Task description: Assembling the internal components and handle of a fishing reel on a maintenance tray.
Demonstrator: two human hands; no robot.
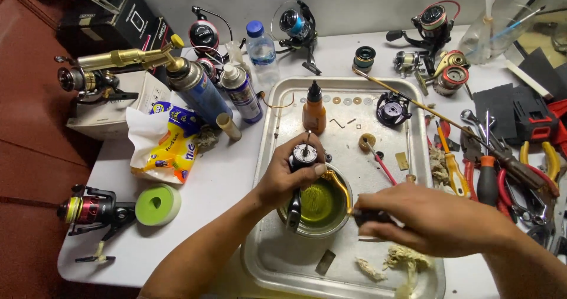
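Left hand (pixel 282 178) clamps the reel body (pixel 303 157) over the bowl (pixel 319 207); keep it steady. Right hand (pixel 425 219), fingers closed on the handle (pixel 338 187) knob (mostly hidden), crank slowly.

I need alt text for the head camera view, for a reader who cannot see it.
Over a metal tray, the left hand holds a black fishing reel body above a small bowl of yellowish liquid, while the right hand grips its gold handle. Spray cans, other reels and hand tools surround the tray.
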